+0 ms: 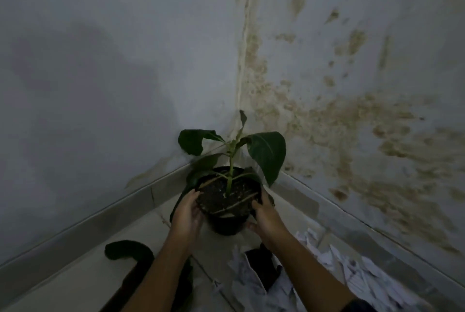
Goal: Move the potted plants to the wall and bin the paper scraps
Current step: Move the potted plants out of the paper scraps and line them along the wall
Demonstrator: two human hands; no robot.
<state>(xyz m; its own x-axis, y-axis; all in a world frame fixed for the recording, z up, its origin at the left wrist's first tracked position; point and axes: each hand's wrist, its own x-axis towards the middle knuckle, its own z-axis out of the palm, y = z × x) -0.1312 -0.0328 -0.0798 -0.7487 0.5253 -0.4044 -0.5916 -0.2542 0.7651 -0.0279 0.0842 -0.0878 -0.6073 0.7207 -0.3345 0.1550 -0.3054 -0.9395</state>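
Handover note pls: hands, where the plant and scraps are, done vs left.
Left hand: grips the left side of the black round plastic pot with the green broad-leaved plant.
Right hand: grips the pot's right side.
The pot is in the corner between the grey wall and the stained wall; whether it is resting on the pale tiled floor cannot be told.
White crumpled paper scraps lie on the floor along the stained wall.
Done: this plant brought to the corner.
Left: release it, bin the scraps. No bin or other plants in view.
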